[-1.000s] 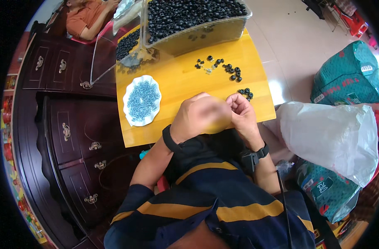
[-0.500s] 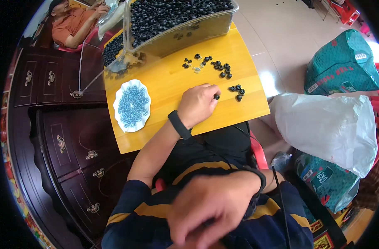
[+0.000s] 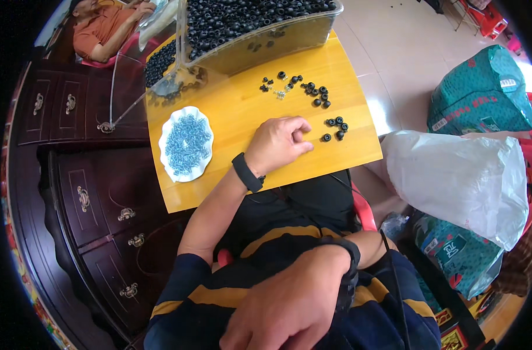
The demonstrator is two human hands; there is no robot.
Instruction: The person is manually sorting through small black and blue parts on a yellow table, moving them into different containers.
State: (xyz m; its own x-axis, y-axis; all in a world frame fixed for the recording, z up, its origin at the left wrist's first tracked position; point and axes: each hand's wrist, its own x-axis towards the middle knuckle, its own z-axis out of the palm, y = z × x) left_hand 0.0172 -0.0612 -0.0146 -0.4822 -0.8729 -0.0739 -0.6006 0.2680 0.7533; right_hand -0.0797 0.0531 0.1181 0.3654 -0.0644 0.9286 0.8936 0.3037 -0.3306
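My left hand [image 3: 279, 142] rests on the front of the yellow table [image 3: 242, 111]. Its fingers are curled loosely, thumb and forefinger apart, with nothing seen between them. Just right of it lies a single small black round piece [image 3: 326, 137] with a hole, near a little group of the same pieces [image 3: 340, 125]. Left of the hand, a white scalloped dish [image 3: 162, 146] holds many small clear bluish pieces [image 3: 187, 143]. My right hand [image 3: 289, 300] is close to my body at the lower edge; its fingertips are out of the picture.
A clear tub [image 3: 277, 41] full of black pieces stands at the table's far side. More black pieces [image 3: 318, 93] lie scattered before it. Dark drawers [image 3: 97, 192] flank the left; large bags [image 3: 458, 181] stand right. Another person [image 3: 102, 32] sits far left.
My left hand has let go of a black piece, which now lies on the table to its right. The right hand has moved lower, its fingers passing out of the picture.
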